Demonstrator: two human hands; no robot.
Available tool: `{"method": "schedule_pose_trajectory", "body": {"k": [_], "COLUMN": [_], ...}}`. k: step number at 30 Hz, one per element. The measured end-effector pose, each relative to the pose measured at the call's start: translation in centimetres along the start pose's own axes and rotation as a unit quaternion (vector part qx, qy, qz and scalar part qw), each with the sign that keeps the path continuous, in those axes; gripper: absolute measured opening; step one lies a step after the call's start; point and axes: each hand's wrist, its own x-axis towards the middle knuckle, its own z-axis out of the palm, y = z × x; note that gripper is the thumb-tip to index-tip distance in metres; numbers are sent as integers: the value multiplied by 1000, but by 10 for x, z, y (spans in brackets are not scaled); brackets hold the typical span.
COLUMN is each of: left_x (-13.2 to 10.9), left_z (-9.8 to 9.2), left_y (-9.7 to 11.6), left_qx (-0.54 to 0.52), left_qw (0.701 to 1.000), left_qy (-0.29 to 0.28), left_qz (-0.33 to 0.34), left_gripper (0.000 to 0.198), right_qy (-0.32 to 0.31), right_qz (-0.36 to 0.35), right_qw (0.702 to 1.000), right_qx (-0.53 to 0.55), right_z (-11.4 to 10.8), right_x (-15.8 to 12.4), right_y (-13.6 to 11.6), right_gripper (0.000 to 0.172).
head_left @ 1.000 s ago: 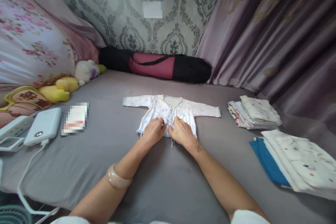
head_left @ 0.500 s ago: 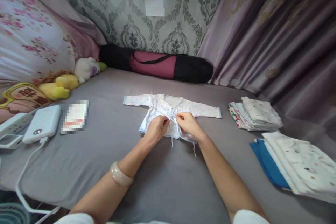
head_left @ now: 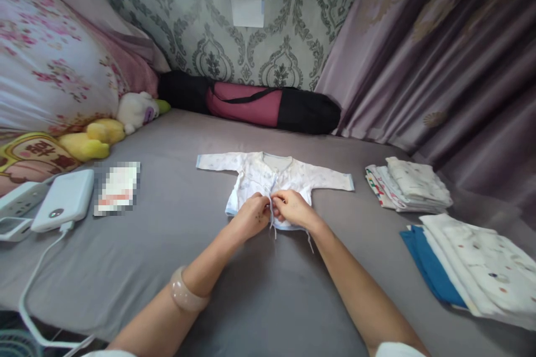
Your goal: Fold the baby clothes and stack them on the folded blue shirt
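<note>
A small white baby shirt (head_left: 251, 175) with pale blue trim lies spread on the grey bed sheet, its sleeves stretched out to both sides. My left hand (head_left: 253, 215), below a pale bangle (head_left: 188, 293), is closed at the shirt's front opening, fingers pinched on the fabric edge. Facing it, my right hand (head_left: 293, 207) pinches the front at the same spot, fingertips almost touching the left ones. Thin tie strings (head_left: 310, 242) hang past the lower hem. Exactly what lies between the fingertips is partly hidden.
Folded clothes form two piles at right, a smaller pile (head_left: 419, 184) and a nearer one (head_left: 489, 268). A long black and maroon bag (head_left: 247, 103) lies along the wall. At left are a white power bank (head_left: 65, 201), its cable, a blurred-out flat item (head_left: 118, 189) and plush toys (head_left: 90, 142).
Both hands have moved down the shirt's front toward the hem and closer together. The front edges now meet between them.
</note>
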Motion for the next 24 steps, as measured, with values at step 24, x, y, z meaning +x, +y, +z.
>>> {"method": "schedule_pose_trajectory", "body": {"k": [24], "left_x": [-6], "left_z": [-58], "left_y": [-60], "left_qx": [3], "left_qw": [971], "left_qy": [61], "left_qz": [-233], "left_gripper": [26], "right_qy": [39], "right_qz": [98], "right_qw": [948], "right_qx": [-299], "right_z": [-33], "right_x": [131], "right_y": [-38], "right_gripper": [10]}}
